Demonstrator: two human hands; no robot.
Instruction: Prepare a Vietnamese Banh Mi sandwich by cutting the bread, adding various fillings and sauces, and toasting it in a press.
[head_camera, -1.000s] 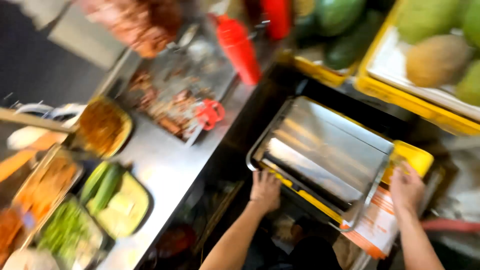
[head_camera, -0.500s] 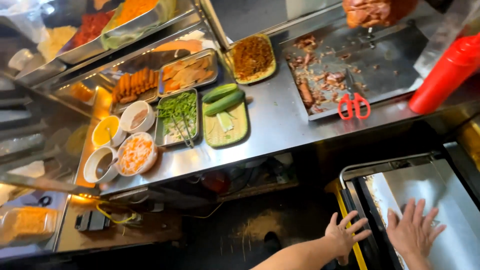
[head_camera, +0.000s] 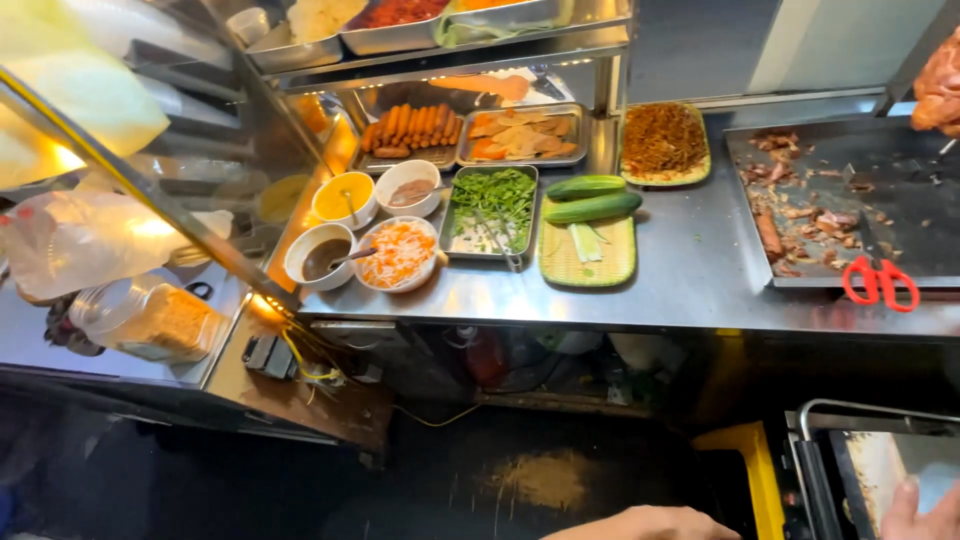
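Only the top of my left hand (head_camera: 650, 522) shows at the bottom edge, next to the yellow base (head_camera: 752, 470) of a metal press. A small part of my right hand (head_camera: 925, 515) shows at the bottom right corner, over the press's steel plate (head_camera: 880, 465). Both hands are mostly cut off by the frame, so I cannot see their fingers or whether they hold anything. The press's steel handle bar (head_camera: 870, 410) runs just above my right hand.
A steel counter (head_camera: 690, 290) carries sauce bowls (head_camera: 320, 255), a bowl of pickled carrot (head_camera: 398, 255), a herb tray (head_camera: 492, 205), cucumbers (head_camera: 592, 198) on a green mat, a tray of brown shreds (head_camera: 664, 140), and red scissors (head_camera: 880, 282) on a tray of meat scraps (head_camera: 850, 200). Plastic jars (head_camera: 150, 318) stand at the left.
The view has swung so the counter fills the frame. Both hands, spread over the press half a second ago, now sit at the bottom edge, mostly out of frame.
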